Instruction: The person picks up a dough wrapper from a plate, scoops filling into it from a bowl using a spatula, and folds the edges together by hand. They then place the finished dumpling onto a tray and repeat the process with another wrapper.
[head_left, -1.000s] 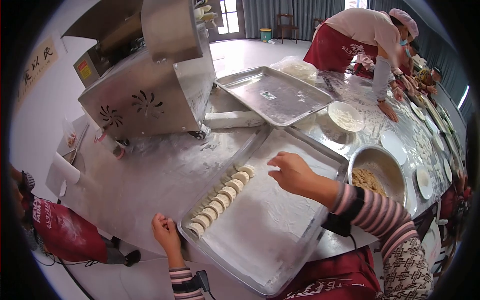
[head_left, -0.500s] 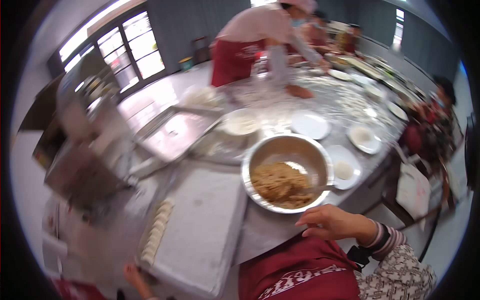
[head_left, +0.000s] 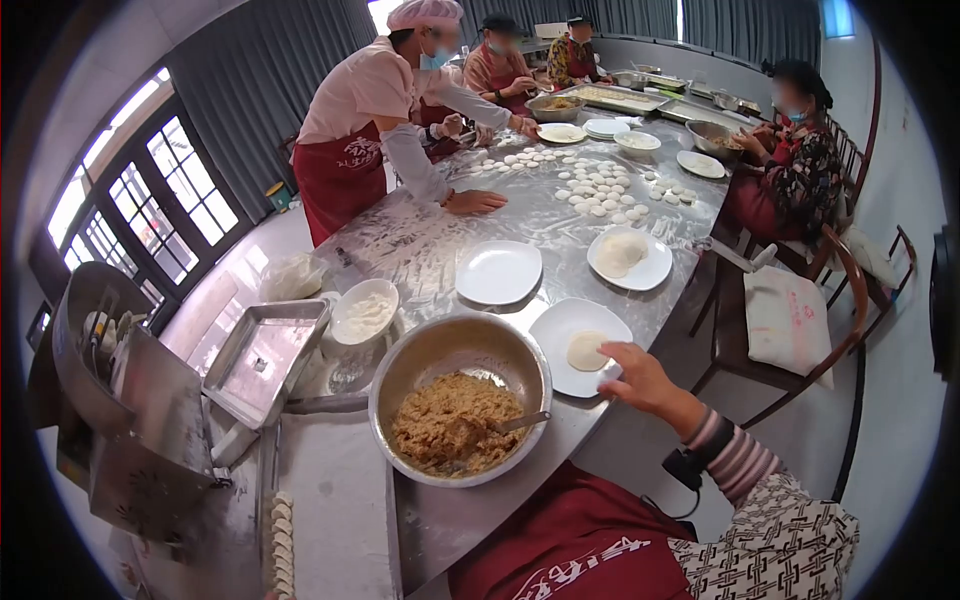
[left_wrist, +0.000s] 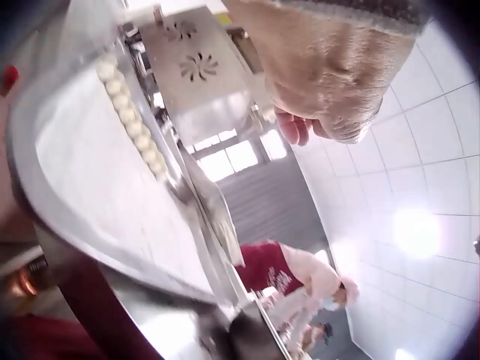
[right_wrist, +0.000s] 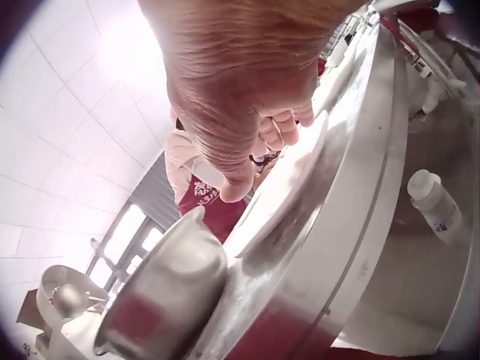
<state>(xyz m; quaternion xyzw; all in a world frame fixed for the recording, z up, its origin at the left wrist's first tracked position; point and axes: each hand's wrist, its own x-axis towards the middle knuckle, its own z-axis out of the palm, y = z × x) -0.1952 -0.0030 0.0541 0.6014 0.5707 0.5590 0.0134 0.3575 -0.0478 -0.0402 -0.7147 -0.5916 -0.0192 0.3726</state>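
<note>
My right hand (head_left: 645, 380) reaches over a white plate (head_left: 548, 325), fingertips right at the edge of a round dough wrapper (head_left: 585, 351). In the right wrist view its fingers stretch over the plate with nothing gripped. Left of that plate stands a steel bowl (head_left: 425, 352) of brown filling (head_left: 450, 415) with a spoon handle (head_left: 525, 421) sticking out. A row of shaped dumplings (head_left: 283, 545) lies along the left side of a lined tray (head_left: 340, 500). My left hand (left_wrist: 322, 82), loosely curled and holding nothing, hangs by the tray in the left wrist view.
Another plate (head_left: 655, 275) holds stacked wrappers, beside a bare plate (head_left: 498, 272). A flour bowl (head_left: 365, 312), metal pan (head_left: 262, 360) and steel machine (head_left: 150, 450) stand left. Many dough rounds (head_left: 600, 190) lie farther back. A person (head_left: 350, 110) leans over the table; a chair (head_left: 790, 325) stands right.
The head view has swung right. My right hand has moved from above the tray, past the filling bowl, to the wrapper plate. My left hand has stayed near the tray.
</note>
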